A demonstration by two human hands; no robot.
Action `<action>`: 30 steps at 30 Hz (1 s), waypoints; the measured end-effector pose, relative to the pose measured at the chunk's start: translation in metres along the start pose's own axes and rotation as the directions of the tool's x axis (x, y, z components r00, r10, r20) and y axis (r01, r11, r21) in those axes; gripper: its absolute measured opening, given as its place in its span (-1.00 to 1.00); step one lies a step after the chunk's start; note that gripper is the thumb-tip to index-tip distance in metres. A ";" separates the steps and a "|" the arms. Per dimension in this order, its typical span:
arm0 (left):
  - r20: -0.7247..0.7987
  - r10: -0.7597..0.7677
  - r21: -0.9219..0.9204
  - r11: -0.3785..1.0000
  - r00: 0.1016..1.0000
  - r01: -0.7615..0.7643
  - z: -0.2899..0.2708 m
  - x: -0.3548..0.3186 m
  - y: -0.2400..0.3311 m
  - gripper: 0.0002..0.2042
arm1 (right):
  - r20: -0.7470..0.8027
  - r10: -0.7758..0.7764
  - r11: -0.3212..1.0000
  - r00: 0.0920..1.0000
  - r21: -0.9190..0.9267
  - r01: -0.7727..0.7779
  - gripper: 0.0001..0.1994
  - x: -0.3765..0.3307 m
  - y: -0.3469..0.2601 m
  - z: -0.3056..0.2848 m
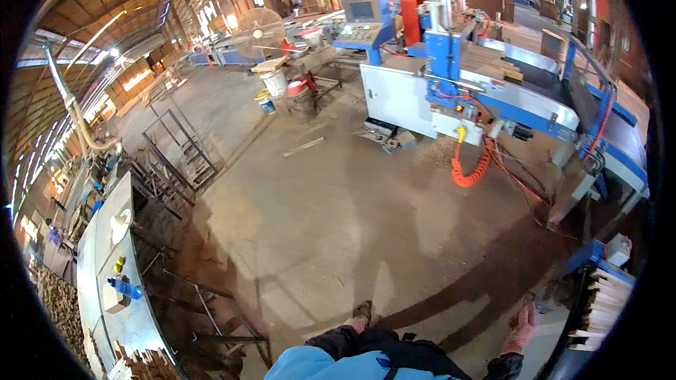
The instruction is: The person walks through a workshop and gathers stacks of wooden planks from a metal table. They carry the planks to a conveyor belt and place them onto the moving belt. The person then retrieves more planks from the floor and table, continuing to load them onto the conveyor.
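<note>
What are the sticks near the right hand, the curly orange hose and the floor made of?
Sticks: probably bare wood, pale and matt, in straight, sawn-looking strips. Hose: likely plastic, smooth-looking, bright orange, coiled like a spring. Floor: perhaps concrete, dull and grey-brown, with no tile or plank lines showing.

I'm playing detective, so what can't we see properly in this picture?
In the head view:
Right hand: too small and blurred to tell whether its fingertips touch anything.
Wooden strips, lower left: cut off by the bottom edge.
Control screen: too small to read.
</note>
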State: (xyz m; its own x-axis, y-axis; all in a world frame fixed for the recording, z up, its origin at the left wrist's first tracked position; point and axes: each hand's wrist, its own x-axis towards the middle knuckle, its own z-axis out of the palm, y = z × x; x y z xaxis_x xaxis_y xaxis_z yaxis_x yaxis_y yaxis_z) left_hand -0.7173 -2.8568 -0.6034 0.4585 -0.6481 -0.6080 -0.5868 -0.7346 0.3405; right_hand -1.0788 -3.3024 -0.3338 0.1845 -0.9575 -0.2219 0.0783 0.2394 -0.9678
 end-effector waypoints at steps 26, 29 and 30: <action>0.048 -0.070 -0.377 0.923 0.996 0.082 -0.118 -0.043 -0.195 -0.53 | 0.658 0.127 0.736 0.742 -0.565 0.374 -0.73 -0.017 0.282 0.155; 0.035 -0.003 -0.338 0.941 0.999 0.015 -0.115 -0.064 -0.197 -0.55 | 0.613 0.499 -0.082 0.612 -0.670 0.738 -0.59 -0.044 0.252 0.175; 0.035 0.042 -0.350 0.936 0.999 -0.027 -0.117 -0.070 -0.198 -0.55 | 0.571 0.567 -0.108 0.594 -0.663 0.741 -0.59 -0.053 0.242 0.178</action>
State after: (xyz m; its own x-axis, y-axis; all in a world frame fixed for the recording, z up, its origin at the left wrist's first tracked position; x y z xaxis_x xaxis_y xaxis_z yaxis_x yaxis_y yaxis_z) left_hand -0.5549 -2.6901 -0.5440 0.4100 -0.6710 -0.6178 -0.3280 -0.7405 0.5865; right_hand -0.8952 -3.1647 -0.5345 0.7137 -0.3408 -0.6120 -0.5209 -0.8423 -0.1385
